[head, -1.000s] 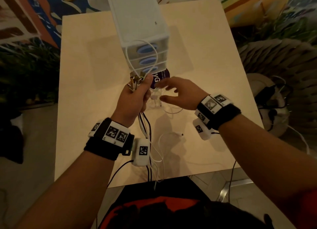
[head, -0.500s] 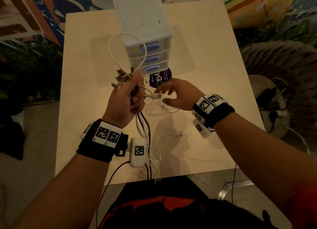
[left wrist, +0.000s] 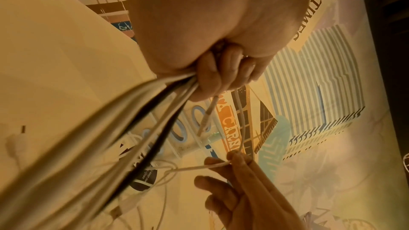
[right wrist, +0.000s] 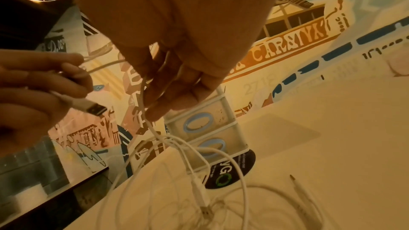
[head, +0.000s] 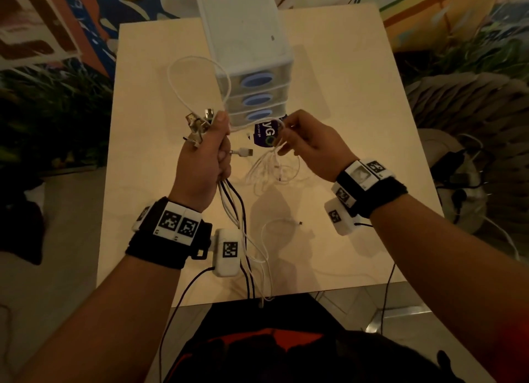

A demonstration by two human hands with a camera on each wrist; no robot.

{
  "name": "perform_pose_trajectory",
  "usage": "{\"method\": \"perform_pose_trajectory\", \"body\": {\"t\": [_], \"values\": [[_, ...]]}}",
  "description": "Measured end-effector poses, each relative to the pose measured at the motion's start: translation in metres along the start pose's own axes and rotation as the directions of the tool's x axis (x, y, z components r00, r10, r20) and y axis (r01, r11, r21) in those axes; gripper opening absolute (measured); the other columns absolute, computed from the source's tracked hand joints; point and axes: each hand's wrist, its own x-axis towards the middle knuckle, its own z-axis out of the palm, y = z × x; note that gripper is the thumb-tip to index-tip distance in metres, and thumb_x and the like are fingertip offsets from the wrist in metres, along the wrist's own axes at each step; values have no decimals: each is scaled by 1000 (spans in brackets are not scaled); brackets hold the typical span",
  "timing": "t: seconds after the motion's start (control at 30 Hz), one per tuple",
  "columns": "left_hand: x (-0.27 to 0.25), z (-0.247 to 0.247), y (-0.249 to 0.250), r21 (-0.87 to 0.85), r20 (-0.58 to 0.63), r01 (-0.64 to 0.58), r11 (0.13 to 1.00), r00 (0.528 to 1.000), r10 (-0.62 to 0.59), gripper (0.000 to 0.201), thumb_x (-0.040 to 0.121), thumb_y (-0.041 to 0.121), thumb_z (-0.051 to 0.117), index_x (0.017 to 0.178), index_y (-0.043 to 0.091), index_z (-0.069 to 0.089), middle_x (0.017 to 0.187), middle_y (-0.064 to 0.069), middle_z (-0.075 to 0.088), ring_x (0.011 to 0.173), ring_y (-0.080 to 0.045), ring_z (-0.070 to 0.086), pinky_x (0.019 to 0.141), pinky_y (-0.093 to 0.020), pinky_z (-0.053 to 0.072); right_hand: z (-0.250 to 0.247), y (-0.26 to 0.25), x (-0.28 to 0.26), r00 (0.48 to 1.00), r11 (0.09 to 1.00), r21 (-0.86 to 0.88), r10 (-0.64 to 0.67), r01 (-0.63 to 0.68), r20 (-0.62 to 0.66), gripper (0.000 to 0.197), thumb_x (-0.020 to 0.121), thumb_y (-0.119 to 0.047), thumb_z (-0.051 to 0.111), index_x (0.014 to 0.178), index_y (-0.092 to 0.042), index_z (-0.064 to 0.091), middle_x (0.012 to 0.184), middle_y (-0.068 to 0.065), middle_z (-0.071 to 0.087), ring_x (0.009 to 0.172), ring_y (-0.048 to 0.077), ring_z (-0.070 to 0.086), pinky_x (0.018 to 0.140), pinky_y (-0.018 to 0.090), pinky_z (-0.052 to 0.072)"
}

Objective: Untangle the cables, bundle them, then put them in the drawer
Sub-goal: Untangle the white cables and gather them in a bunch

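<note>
Cables [head: 229, 199] are partly gathered: your left hand [head: 201, 165] grips several by their plug ends, your right hand [head: 310, 145] pinches a white strand from the tangle [head: 274, 170] on the table [head: 148, 153], drawers [head: 257, 99] unopened.

One drawer unit [head: 246, 38] with three drawers, each marked by one blue oval handle, is seen on one table [head: 343, 124]. Two hands are counted, the left hand [head: 200, 165] and the right hand [head: 312, 145]. Two black cables [head: 239, 199] are made out among several white cables [head: 274, 167], whose number cannot be told.
</note>
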Motion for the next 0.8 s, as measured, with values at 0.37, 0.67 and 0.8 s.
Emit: {"method": "perform_pose_trajectory", "body": {"t": [0.37, 0.67, 0.8], "values": [[2, 16, -21, 145, -106, -140, 980, 982, 156, 22, 103, 25, 59, 124, 31, 61, 55, 16, 48, 48, -1, 38, 49, -21, 33, -7, -34, 12, 989, 960, 271, -40, 77, -140, 12, 107, -32, 44, 110, -21, 48, 94, 8, 76, 83, 25, 77, 80, 55, 61], [7, 24, -24, 355, 4, 58, 933, 998, -64, 21, 103, 29, 59, 106, 8, 65, 45, 12, 48, 40, -2, 36, 51, -26, 30, -5, -46, 12, 990, 933, 339, -92, 124, -109, 20, 104, -35, 48, 114, -18, 53, 99, 12, 74, 87, 31, 74, 83, 57, 59], [2, 24, -20, 209, 50, 84, 974, 994, -96, 25, 106, 26, 52, 96, 6, 64, 51, 2, 36, 43, -11, 25, 46, -26, 20, -5, -37, 11, 998, 918, 392, -56, 61, -25, 35, 96, -17, 44, 129, -16, 55, 119, 3, 69, 106, 22, 69, 92, 45, 56]]}}
